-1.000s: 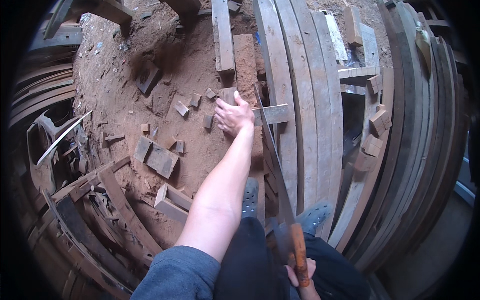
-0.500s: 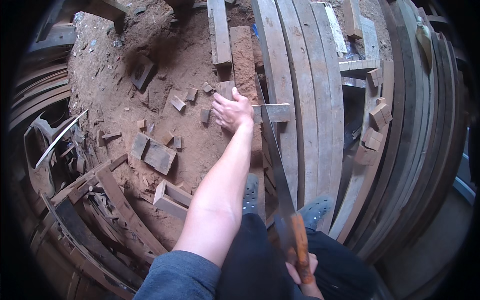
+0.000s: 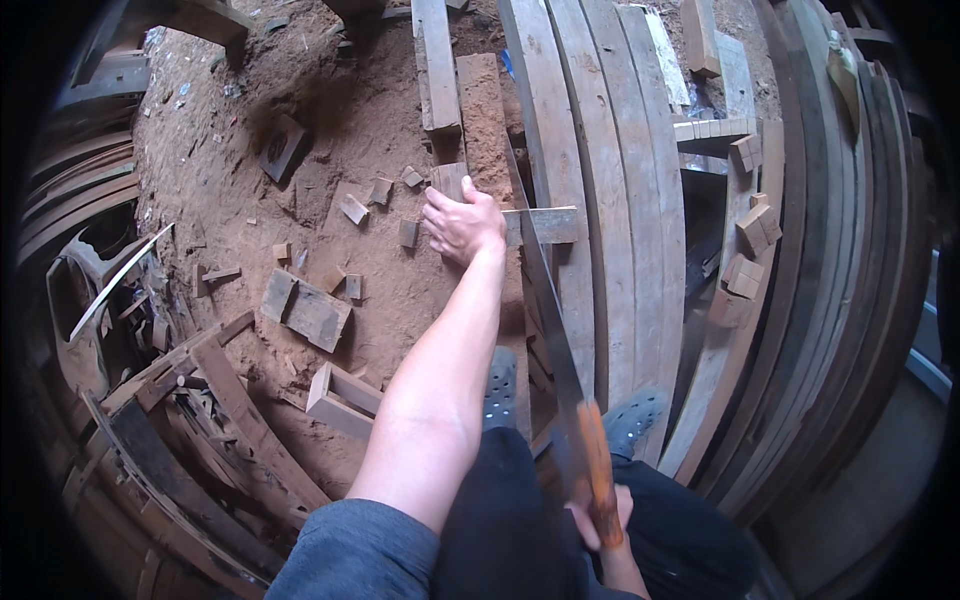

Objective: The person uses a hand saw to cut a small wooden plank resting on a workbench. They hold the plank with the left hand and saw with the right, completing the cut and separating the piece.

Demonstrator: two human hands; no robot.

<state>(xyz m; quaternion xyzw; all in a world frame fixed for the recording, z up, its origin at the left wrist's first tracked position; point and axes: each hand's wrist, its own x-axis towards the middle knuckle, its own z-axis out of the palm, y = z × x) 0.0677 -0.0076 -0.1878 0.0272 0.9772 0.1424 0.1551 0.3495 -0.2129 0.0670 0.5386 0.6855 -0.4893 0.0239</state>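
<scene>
My right hand [image 3: 610, 515] is closed around the orange-brown wooden handle of a handsaw [image 3: 556, 318] at the lower middle. The long blade runs up and away from me, past the right side of my left hand, and crosses a short wooden board [image 3: 546, 225]. My left hand [image 3: 464, 224] bears down on the wood left of the blade, fingers curled together over it and thumb pointing away. The hand hides much of what lies beneath. A brown wooden block [image 3: 449, 179] shows just beyond its fingers.
Long planks [image 3: 640, 200] lie side by side right of the saw. Small wood blocks [image 3: 758, 228] rest on a beam farther right. Offcuts [image 3: 307, 308] and sawdust cover the ground at left. An open wooden frame [image 3: 343, 400] lies near my left arm. My clogs [image 3: 635, 420] stand among the timber.
The saw and my right hand have moved a little forward, away from me. My left hand has stayed in place on the wood.
</scene>
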